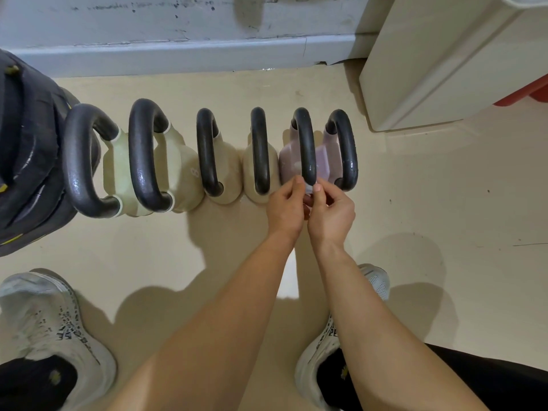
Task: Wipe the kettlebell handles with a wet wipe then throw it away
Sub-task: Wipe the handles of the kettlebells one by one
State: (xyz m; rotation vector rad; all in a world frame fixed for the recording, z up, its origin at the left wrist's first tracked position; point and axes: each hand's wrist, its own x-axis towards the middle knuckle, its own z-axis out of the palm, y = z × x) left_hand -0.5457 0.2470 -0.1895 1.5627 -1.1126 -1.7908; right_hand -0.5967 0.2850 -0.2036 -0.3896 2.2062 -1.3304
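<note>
Both hands pinching a wet wipe at the near end of one kettlebell handle.

Six kettlebells in a row on the floor, parallel w/ the far wall edge: four cream, two pink at the right end. L hand (286,207) & R hand (330,213) meet at the near end of the 5th handle (305,146), on the pink kettlebell (292,166). Grip of both: thumb & fingertips pressed together on a small wet wipe (309,188), mostly hidden btwn them, touching the handle's near end. Weight plates (26,149) at floor's left edge; white cabinet (444,69) far right corner. Shoes near edge.
</note>
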